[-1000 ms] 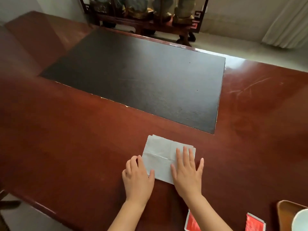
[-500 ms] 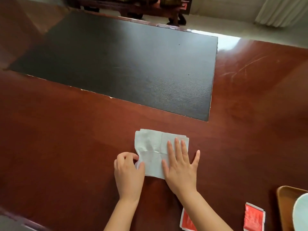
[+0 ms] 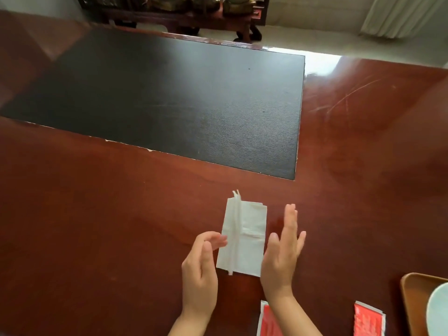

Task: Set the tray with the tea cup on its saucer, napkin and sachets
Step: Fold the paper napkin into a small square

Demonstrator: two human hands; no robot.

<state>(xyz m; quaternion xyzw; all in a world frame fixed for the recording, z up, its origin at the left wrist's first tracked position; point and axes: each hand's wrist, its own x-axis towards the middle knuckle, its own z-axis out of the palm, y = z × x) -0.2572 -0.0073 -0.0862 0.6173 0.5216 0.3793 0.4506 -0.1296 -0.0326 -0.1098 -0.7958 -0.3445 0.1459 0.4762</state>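
Observation:
A white paper napkin point(image 3: 244, 241), folded into a narrow upright rectangle, lies flat on the red-brown table point(image 3: 121, 226). My left hand point(image 3: 202, 270) hovers at its left edge with fingers spread, fingertips close to the paper. On the napkin's right side my right hand point(image 3: 282, 253) is raised on edge, palm toward the napkin, holding nothing. Two red sachets lie near the front edge: one point(image 3: 268, 322) partly under my right forearm, the other point(image 3: 368, 321) further right. At the bottom right corner a wooden tray point(image 3: 412, 299) carries a pale saucer point(image 3: 438, 309), cut off by the frame.
A large black inlay point(image 3: 169, 100) covers the table's middle. Beyond the far edge stand a dark carved stand with ornaments point(image 3: 194, 10), a pale floor and a white curtain point(image 3: 407, 13).
The napkin's left half has been folded over to the right, making it narrower. Both hands have lifted off the paper; my right hand no longer presses it flat.

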